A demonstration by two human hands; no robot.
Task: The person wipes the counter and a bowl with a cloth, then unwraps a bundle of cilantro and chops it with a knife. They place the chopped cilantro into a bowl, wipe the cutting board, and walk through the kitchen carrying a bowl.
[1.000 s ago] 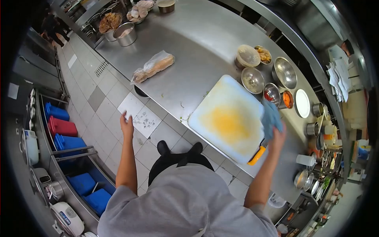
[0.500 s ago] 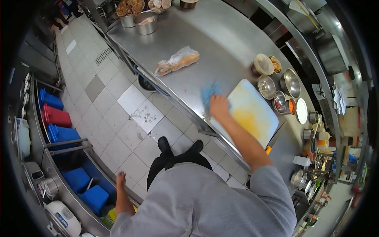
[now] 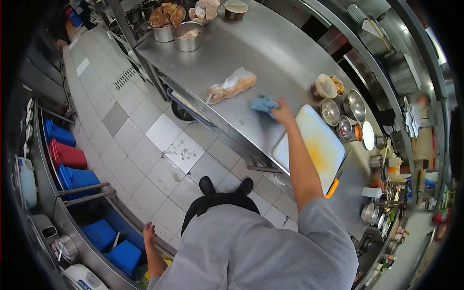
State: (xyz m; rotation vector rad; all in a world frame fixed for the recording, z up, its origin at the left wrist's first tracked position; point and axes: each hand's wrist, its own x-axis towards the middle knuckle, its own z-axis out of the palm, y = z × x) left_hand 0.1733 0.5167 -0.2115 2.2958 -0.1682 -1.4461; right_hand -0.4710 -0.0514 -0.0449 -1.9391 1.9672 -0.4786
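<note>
My right hand [image 3: 283,112] is closed on a crumpled blue cloth [image 3: 264,104] against the steel counter [image 3: 232,48]. To its right lies a white cutting board [image 3: 311,145] with a yellow stain. A wrapped bread loaf [image 3: 233,87] rests to the left of the cloth. Near the board's lower right corner is a knife with an orange handle [image 3: 332,188]. My left hand [image 3: 149,232] hangs low at my side, over the floor; its fingers look slightly curled and hold nothing visible.
Metal bowls [image 3: 355,105] and a lidded tub [image 3: 324,87] line the counter's far side. Pots of meat [image 3: 188,37] stand at the far left end. Blue bins [image 3: 77,181] and a red one [image 3: 67,153] sit left, across the tiled floor [image 3: 140,145].
My right hand has moved the blue cloth away from the counter's front edge, and the cloth is more bunched. The whole view has shifted a little. My left hand remains low.
</note>
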